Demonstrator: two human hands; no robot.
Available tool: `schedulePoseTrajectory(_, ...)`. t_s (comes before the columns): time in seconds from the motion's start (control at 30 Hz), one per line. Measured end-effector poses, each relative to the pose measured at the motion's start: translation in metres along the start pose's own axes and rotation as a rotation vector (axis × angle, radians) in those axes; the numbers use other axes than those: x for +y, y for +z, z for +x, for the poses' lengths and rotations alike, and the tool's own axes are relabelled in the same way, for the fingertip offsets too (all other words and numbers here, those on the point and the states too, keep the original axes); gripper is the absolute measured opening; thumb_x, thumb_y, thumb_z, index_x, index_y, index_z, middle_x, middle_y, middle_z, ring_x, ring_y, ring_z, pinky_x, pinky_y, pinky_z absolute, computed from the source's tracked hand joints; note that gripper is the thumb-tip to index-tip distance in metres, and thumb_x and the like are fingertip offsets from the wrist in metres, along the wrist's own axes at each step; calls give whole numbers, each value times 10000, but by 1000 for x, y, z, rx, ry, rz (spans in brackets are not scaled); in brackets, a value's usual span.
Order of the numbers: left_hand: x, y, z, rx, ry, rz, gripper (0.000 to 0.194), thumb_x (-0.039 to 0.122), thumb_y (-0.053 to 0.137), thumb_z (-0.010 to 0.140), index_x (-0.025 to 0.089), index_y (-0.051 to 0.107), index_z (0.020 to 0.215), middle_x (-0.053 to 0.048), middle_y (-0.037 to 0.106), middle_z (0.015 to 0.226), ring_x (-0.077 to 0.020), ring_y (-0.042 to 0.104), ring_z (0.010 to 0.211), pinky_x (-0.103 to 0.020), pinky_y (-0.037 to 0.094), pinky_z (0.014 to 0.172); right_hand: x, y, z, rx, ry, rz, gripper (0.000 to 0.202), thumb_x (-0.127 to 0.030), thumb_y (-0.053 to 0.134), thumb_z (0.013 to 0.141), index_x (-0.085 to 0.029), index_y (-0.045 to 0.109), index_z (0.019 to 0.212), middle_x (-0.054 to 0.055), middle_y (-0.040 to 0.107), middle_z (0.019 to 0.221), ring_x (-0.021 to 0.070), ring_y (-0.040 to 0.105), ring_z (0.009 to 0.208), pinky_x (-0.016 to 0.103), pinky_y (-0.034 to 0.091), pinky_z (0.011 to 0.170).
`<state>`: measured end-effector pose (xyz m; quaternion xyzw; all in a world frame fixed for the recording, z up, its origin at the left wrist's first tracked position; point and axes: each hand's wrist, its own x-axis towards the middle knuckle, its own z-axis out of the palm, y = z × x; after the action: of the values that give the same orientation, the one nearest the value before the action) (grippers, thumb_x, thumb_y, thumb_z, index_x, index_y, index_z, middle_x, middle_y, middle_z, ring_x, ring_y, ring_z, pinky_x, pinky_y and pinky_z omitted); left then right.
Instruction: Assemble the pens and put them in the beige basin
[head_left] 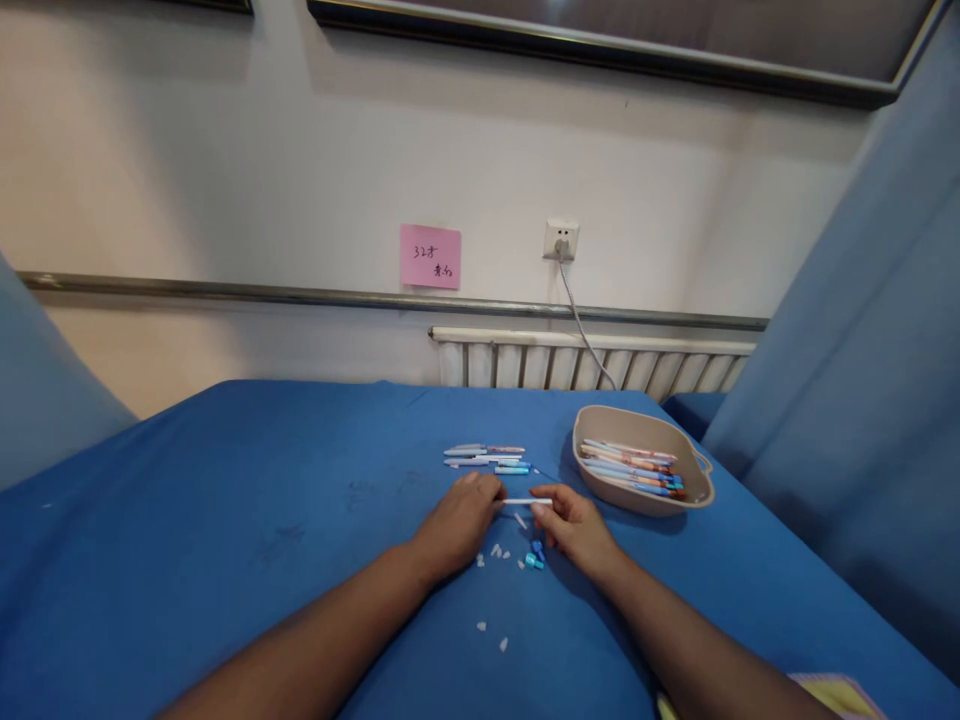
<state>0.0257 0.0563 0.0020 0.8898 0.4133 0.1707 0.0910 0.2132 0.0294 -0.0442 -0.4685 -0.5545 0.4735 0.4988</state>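
Note:
A thin white stick that looks like a pen refill (525, 501) lies level between my two hands. My left hand (463, 520) is closed at its left end, with the fingertips partly hidden. At the right end, my right hand (570, 525) pinches it between thumb and fingers. Just beyond the hands, several pens and pen parts (484, 457) lie side by side on the blue cloth. Closer to me are blue and teal pen caps (534, 560) and several small whitish pieces (496, 551), too small to name. A short clear piece (520, 520) rests just below the refill.
To the right of the pens stands a beige basket (637, 500) holding several pens. Blue cloth (225, 520) covers the table, which ends before a white radiator (585, 350). A cable (581, 320) hangs from the wall socket. A blue curtain (847, 350) borders the right side.

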Motion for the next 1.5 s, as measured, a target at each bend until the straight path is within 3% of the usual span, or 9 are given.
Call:
schedulePoseTrajectory(0.1, 4, 4, -1, -56, 88, -70, 182, 249, 382, 914, 193, 555, 920, -35, 599, 889, -186, 521, 863, -287, 397, 773, -2, 0, 0, -1, -8, 47, 388, -529, 583, 716, -164, 604, 847, -32, 565, 575, 75, 447, 407, 201, 317, 413)
schedulePoseTrajectory(0.17, -3, 6, 2, 10, 102, -97, 221, 245, 351, 926, 199, 545, 1022, -46, 601, 1000, -186, 514, 954, -299, 393, 848, -3, -1, 1, 36, 2, 65, 392, -551, 579, 710, -161, 595, 747, -30, 552, 541, 77, 441, 404, 202, 319, 412)
schedulePoseTrajectory(0.27, -28, 7, 9, 158, 19, -56, 310, 196, 361, 910, 201, 472, 1200, -64, 532, 1217, -197, 447, 1122, -343, 334, 970, -3, -3, 3, 124, 24, 76, 391, -552, 617, 675, -164, 582, 711, -34, 532, 511, 84, 433, 410, 205, 329, 413)
schedulePoseTrajectory(0.37, -53, 5, 15, 125, -130, 34, 341, 193, 414, 879, 207, 493, 1210, -70, 544, 1217, -227, 459, 1116, -372, 351, 951, -4, -4, 4, 181, 21, 82, 393, -552, 639, 648, -171, 584, 726, -27, 539, 529, 96, 444, 427, 214, 347, 418)
schedulePoseTrajectory(0.47, -63, 3, 17, 85, -172, 117, 336, 207, 413, 883, 220, 511, 1205, -65, 571, 1167, -227, 484, 1054, -363, 361, 919, -4, -3, 4, 199, 20, 86, 410, -566, 635, 637, -174, 592, 749, -15, 557, 558, 107, 462, 438, 223, 356, 420)
schedulePoseTrajectory(0.8, -53, -2, 14, 75, -171, 157, 124, 238, 544, 823, 202, 594, 931, -66, 587, 997, -237, 493, 975, -344, 373, 839, -4, -3, 4, 181, 23, 120, 343, -500, 645, 652, -170, 596, 730, -27, 554, 542, 93, 448, 418, 212, 338, 410)
schedulePoseTrajectory(1.03, -40, -5, 13, 115, -27, -87, 159, 235, 429, 894, 185, 560, 970, -58, 592, 992, -196, 519, 952, -318, 392, 870, -4, -8, 4, 222, -45, 175, 312, -466, 617, 703, -169, 591, 798, -30, 561, 596, 79, 459, 443, 201, 358, 436)
schedulePoseTrajectory(1.2, -23, -4, 11, 33, 25, -298, 171, 240, 381, 908, 189, 542, 937, -29, 589, 928, -163, 540, 880, -270, 421, 818, -5, -9, 4, 243, -65, 163, 317, -470, 603, 713, -167, 582, 804, -31, 545, 580, 82, 462, 451, 200, 361, 442)
schedulePoseTrajectory(1.5, -15, -5, 9, 19, 45, -328, 199, 294, 384, 910, 186, 549, 935, -36, 595, 904, -183, 540, 862, -290, 414, 810, -5, -8, 3, 237, -58, 117, 310, -463, 589, 723, -163, 578, 802, -29, 544, 585, 87, 467, 445, 205, 362, 438)
